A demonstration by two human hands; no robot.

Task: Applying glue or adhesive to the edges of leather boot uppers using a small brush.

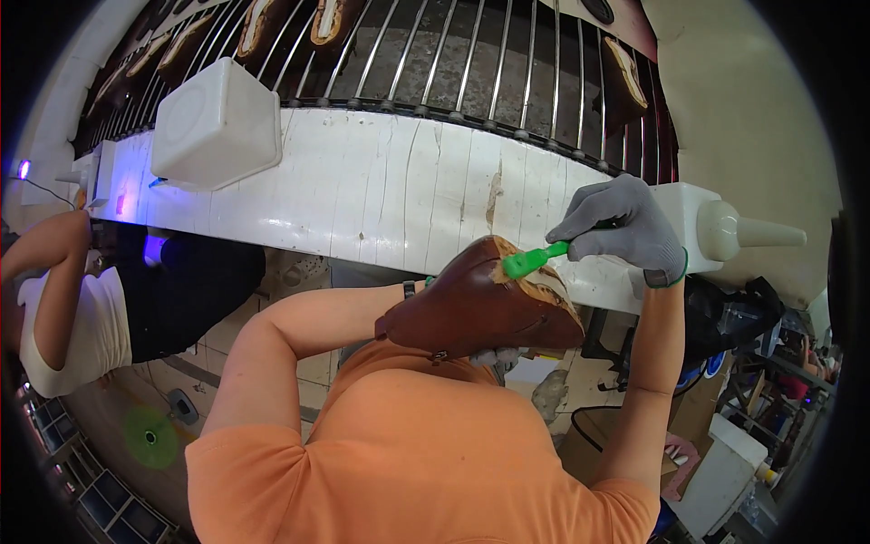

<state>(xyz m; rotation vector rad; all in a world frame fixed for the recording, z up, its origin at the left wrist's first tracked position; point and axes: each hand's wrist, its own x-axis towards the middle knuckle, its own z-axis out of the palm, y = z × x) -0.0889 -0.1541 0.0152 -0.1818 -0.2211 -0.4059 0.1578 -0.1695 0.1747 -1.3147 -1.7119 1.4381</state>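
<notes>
A brown leather boot [462, 313] is held tilted in front of my chest, its unfinished tan underside turned up. My left hand [498, 355], in a grey glove, is mostly hidden behind the boot; a few fingers show curled against its lower side. My right hand [625, 227], in a grey glove with a green cuff, pinches the handle of a small green brush [527, 261]. The bristles touch the edge of the boot's underside at its upper end.
A white ledge [381, 181] runs beyond the boot, carrying a white plastic tub [217, 122] and a white container with a nozzle [725, 227]. Past it lies a metal roller conveyor [453, 59] holding several boots [335, 20]. Another person [82, 308] is at the left.
</notes>
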